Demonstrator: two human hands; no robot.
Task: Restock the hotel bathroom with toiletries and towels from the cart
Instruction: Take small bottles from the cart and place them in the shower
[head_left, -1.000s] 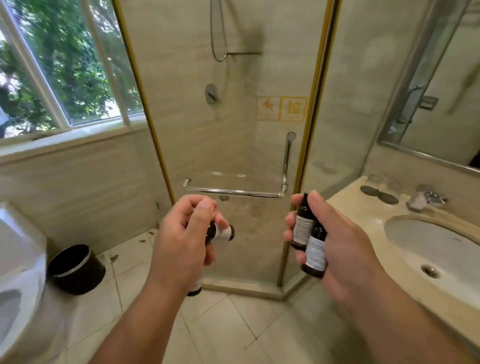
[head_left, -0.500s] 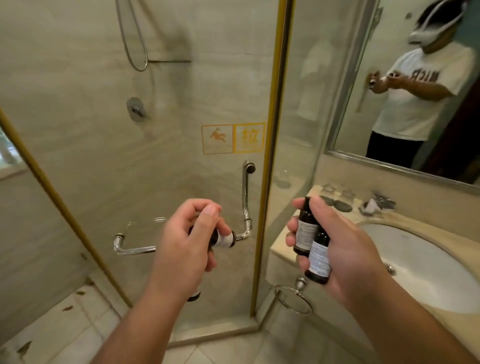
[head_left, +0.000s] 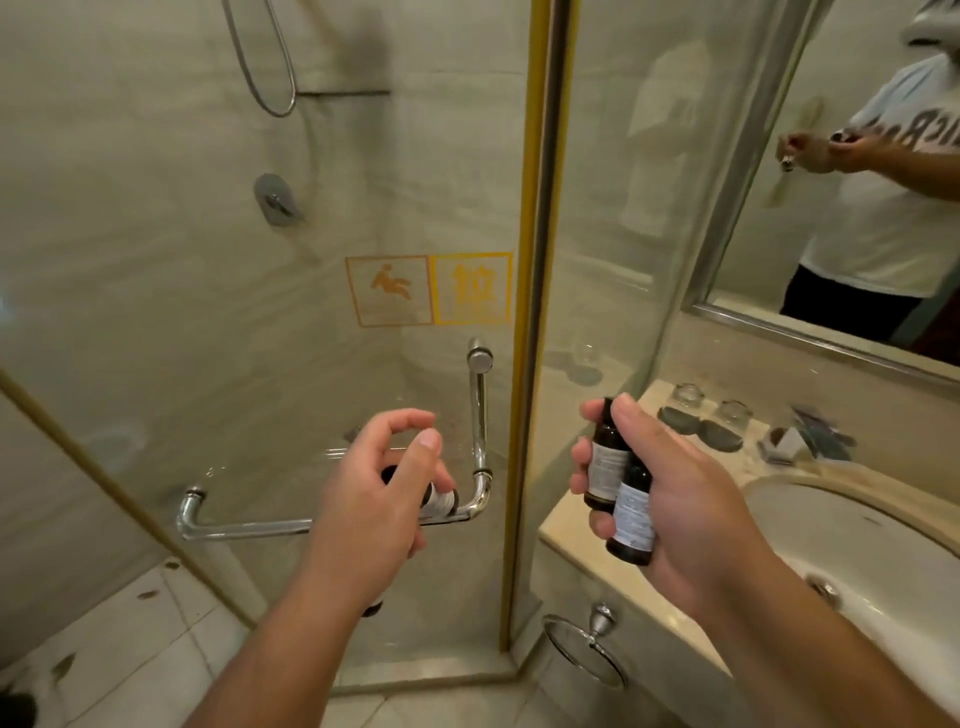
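Far left, behind the glass shower door (head_left: 156, 312), hang one hose loop (head_left: 258, 67) and one chrome valve (head_left: 275, 200). The door carries two stickers side by side, an orange sticker (head_left: 389, 291) and a yellow sticker (head_left: 471, 288), above one L-shaped chrome handle (head_left: 480, 415). In front of the handle, the left hand (head_left: 374, 499) curls round one small bottle (head_left: 441, 503), whose white-labelled end pokes out to the right. A dark end below the wrist may be a second bottle; I cannot tell. Right of the gold door frame (head_left: 527, 312), the right hand (head_left: 675, 514) grips two dark bottles (head_left: 631, 519) together, roughly upright, over the near left edge of the counter (head_left: 571, 525). One towel ring (head_left: 582, 644) hangs below the counter. At its far end stand two glasses (head_left: 687, 395) beside two dark coasters (head_left: 721, 435). One basin (head_left: 857, 525) lies at the right, under one mirror (head_left: 779, 208).
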